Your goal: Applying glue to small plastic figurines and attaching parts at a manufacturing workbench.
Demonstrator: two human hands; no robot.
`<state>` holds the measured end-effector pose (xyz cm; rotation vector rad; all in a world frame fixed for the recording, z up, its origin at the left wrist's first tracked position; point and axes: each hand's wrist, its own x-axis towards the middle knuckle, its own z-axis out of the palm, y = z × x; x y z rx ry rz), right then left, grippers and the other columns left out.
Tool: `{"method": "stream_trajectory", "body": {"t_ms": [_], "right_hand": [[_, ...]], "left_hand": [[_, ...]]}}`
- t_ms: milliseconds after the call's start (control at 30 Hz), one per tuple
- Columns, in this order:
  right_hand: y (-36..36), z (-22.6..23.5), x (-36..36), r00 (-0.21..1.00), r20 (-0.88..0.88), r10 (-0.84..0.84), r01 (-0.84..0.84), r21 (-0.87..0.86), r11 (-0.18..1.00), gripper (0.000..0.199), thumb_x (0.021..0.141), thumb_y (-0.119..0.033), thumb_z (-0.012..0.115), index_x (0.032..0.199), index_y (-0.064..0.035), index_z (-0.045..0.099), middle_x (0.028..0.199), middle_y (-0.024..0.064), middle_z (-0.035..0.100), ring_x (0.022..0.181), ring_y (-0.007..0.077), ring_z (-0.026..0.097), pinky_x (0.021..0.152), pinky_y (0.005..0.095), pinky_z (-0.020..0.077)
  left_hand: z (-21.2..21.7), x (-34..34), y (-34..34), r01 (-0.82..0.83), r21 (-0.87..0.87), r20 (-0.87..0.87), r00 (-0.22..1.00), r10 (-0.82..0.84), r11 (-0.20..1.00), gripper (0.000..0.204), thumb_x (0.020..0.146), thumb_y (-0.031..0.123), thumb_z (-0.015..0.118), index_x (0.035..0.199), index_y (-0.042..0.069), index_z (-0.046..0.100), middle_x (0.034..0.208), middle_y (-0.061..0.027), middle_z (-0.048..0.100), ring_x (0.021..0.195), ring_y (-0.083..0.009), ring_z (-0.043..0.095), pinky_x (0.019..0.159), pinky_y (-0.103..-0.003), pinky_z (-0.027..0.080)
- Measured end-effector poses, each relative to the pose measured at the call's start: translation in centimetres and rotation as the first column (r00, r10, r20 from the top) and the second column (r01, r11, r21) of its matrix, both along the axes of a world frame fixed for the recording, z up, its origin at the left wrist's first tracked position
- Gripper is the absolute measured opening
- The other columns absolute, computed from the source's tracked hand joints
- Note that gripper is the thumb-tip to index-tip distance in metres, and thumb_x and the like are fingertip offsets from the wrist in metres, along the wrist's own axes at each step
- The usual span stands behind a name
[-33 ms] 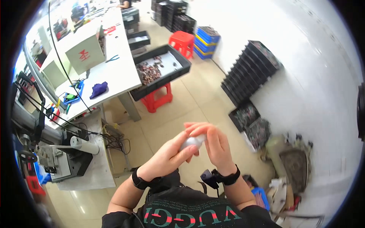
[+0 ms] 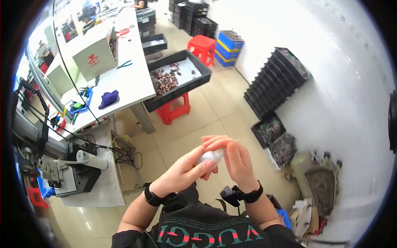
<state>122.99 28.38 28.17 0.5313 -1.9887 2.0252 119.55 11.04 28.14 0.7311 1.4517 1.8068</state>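
Note:
In front of my body, above the floor, a smooth, white, rounded, bottle-like thing is held between both hands. My left hand is closed round it, with the thumb along its near side. My right hand bends over its narrower right end, fingers curled and touching the left fingertips. The fingers hide much of the thing, so its exact kind cannot be made out. Each wrist wears a black band, and a small dark device sits by the right one.
To the left stands a white workbench with a purple cloth and blue-handled pliers. A black tray of small parts rests on a red stool. Stacked black trays line the right wall. A bench machine is at lower left.
The surroundings have shifted slightly to the right and down in the picture. Both hands keep nearly the same pose round the white thing, the right fingers moving a little.

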Motion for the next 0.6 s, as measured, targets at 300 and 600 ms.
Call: {"method": "stream_trajectory", "body": {"t_ms": [300, 600], "right_hand": [[13.9, 1.7, -16.1, 0.942, 0.249, 0.224, -0.121, -0.371, 0.921, 0.048, 0.105, -0.034, 0.028, 0.125, 0.0039, 0.051, 0.116, 0.0161, 0.061, 0.111, 0.0212, 0.055, 0.098, 0.0339, 0.0409], [29.3, -1.0, -35.6, 0.989, 0.093, 0.115, -0.087, -0.259, 0.962, 0.039, 0.104, -0.028, 0.034, 0.107, 0.0026, 0.058, 0.11, 0.0133, 0.061, 0.104, 0.0179, 0.056, 0.094, 0.0319, 0.0419]], "left_hand": [[-1.9, -18.6, 13.3, 0.184, 0.374, 0.472, 0.805, -0.358, 0.909, 0.049, 0.098, 0.041, 0.047, 0.126, 0.001, 0.046, 0.085, -0.0059, 0.053, 0.057, -0.0089, 0.044, 0.055, -0.023, 0.036], [-3.4, -37.5, 29.6, 0.262, 0.594, 0.547, 0.561, -0.621, 0.76, 0.044, 0.1, 0.037, 0.043, 0.127, 0.001, 0.044, 0.081, -0.0036, 0.049, 0.058, -0.0075, 0.041, 0.055, -0.022, 0.034]]}}
